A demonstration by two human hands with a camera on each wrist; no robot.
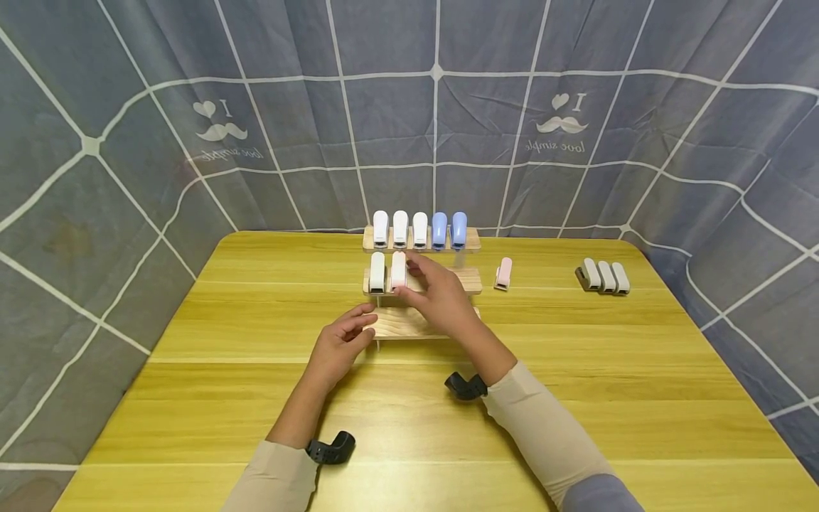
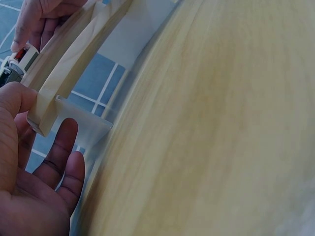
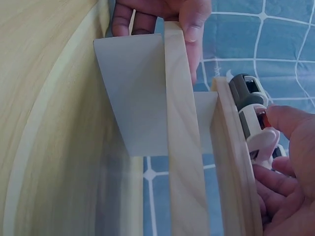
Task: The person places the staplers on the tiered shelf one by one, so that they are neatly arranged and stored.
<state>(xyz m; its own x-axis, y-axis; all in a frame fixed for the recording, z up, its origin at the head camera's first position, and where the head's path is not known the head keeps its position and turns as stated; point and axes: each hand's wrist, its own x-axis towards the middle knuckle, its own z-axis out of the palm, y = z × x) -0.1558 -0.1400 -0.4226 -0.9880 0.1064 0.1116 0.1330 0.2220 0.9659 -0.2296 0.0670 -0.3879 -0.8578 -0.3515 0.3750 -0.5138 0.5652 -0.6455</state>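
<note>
A three-tier wooden display rack (image 1: 409, 323) stands on the table. My left hand (image 1: 339, 348) grips the left end of its lowest board, thumb against one face and other fingers around the end, as the left wrist view shows. At the middle tier my right hand (image 1: 444, 295) pinches a pale pink mini stapler (image 1: 399, 272) between thumb and fingers, with part of it covered by the fingertips in the right wrist view. Immediately left of it stands a white stapler (image 1: 377, 273). The top tier carries a row of white staplers (image 1: 399, 227) and two blue staplers (image 1: 458, 229).
A pink stapler (image 1: 504, 273) lies on the table right of the rack. Farther right, three white staplers (image 1: 604, 276) sit side by side. A grey checked curtain (image 1: 397, 128) hangs behind the wood-grain table (image 1: 256, 334). Translucent side panels (image 3: 138, 98) support the boards.
</note>
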